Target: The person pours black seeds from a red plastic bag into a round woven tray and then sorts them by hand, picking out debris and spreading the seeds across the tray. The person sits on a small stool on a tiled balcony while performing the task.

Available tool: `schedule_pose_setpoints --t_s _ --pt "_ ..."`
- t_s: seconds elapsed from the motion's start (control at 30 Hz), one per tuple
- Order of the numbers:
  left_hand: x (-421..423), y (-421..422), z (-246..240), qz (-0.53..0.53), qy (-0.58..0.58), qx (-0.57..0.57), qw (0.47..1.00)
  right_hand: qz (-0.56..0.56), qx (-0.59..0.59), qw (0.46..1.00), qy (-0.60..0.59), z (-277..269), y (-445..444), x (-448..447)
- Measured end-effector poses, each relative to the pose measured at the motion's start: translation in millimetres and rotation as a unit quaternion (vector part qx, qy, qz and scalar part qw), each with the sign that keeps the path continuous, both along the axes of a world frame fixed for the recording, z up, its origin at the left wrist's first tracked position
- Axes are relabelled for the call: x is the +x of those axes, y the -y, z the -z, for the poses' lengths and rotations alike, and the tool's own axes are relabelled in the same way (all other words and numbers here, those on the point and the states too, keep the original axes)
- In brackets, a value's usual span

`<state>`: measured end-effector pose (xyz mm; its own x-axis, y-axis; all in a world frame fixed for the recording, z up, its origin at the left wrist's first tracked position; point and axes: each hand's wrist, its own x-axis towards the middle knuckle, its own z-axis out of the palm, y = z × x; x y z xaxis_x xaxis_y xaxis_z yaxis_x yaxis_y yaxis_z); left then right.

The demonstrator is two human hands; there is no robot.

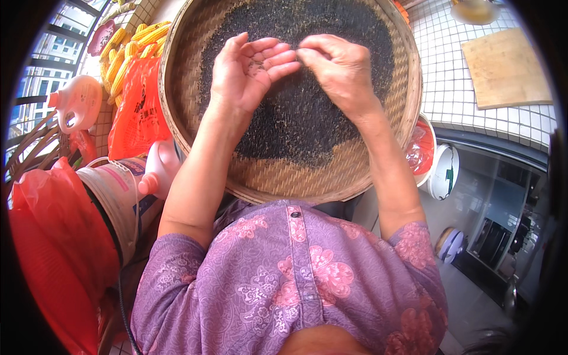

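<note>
A round woven bamboo tray (288,182) with a raised wooden rim lies before me, spread with a layer of small dark seeds (288,115). My left hand (248,71) is over the seeds, palm up and slightly cupped, with a few small bits (255,66) resting on the palm. Beside its fingertips is my right hand (339,66), thumb and forefinger pinched together. Whether anything sits in that pinch is too small to see. Bare woven bamboo shows along the near side of the tray.
Corn cobs (119,66), a red plastic bag (137,111) and pinkish jugs (82,102) stand at the left. Nearer are a bucket (120,182) and a large red bag (57,230). At the right are a wooden board (506,69) on tiles and a white bucket (445,171).
</note>
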<state>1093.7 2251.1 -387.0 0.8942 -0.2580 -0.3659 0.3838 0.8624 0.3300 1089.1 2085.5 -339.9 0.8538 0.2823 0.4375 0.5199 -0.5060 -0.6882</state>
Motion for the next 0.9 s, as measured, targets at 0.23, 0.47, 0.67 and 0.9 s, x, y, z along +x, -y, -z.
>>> schedule_pose_setpoints --t_s 0.23,0.47,0.67,0.9 --pt "1.0 -3.2 0.6 0.002 -0.021 -0.112 0.993 -0.041 0.049 0.998 -0.013 -6.0 -12.3 -7.6" --pt "3.6 -7.8 -11.3 -0.1 0.008 -0.088 0.991 -0.052 -0.152 0.987 0.003 27.6 -11.3 -48.3" --pt "2.3 -8.6 -9.3 -0.092 0.019 -0.084 0.992 -0.03 -0.224 0.973 0.043 48.0 -25.1 -55.4" --pt "1.0 -8.0 -12.1 -0.084 0.008 -0.068 0.994 -0.038 0.0 0.99 -0.133 18.9 0.0 -39.2"
